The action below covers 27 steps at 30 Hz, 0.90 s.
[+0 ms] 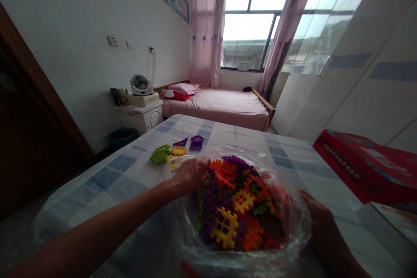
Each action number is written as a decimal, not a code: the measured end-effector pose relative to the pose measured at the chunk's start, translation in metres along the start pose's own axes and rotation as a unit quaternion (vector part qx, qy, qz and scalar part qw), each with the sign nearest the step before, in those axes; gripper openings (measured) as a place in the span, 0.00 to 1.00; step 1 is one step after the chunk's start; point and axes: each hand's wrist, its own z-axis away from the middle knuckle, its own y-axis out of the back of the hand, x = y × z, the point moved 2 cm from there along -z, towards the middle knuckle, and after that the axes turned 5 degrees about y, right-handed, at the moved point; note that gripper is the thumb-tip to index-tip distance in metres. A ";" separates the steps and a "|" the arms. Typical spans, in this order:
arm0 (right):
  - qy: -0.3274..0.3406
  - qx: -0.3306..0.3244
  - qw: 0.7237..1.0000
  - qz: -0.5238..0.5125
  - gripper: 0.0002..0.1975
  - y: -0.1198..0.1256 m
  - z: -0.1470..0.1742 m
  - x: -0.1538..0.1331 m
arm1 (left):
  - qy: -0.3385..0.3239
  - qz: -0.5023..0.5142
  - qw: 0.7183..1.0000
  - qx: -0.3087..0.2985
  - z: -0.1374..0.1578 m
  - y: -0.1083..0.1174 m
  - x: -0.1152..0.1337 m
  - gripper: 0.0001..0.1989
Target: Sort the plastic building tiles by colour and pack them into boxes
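A clear plastic bag stands wide at the mouth on the table, full of interlocking plastic building tiles. A yellow tile with a window grid, another yellow-orange tile, an orange tile and purple tiles show on top. My left hand is at the bag's left rim, its fingers curled down by the orange and purple tiles; the fingertips are hidden. My right hand grips the bag's right side from outside, its fingers partly behind the plastic.
Left of the bag lie green tiles, yellow tiles and purple tiles on the checked tablecloth. A red box stands at the right. Beyond are a bed, a cabinet and a small fan.
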 end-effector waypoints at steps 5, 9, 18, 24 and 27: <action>-0.001 -0.007 1.000 0.002 0.11 -0.001 0.001 0.002 | 0.024 0.113 0.993 0.032 0.001 0.002 -0.003 0.09; 0.000 -0.007 1.000 0.004 0.10 -0.003 0.001 0.006 | 0.026 0.272 0.961 0.032 -0.006 0.005 -0.018 0.14; -0.016 -0.004 1.000 0.002 0.10 -0.003 0.003 0.004 | 0.014 0.309 0.950 0.037 -0.017 0.026 -0.005 0.15; -0.032 -0.017 0.999 0.007 0.09 -0.004 0.002 0.005 | 0.064 0.237 0.969 -0.017 -0.043 0.018 0.021 0.21; -0.030 -0.020 0.999 0.007 0.10 -0.004 0.002 0.005 | 0.078 0.148 0.984 -0.055 -0.055 0.004 0.027 0.25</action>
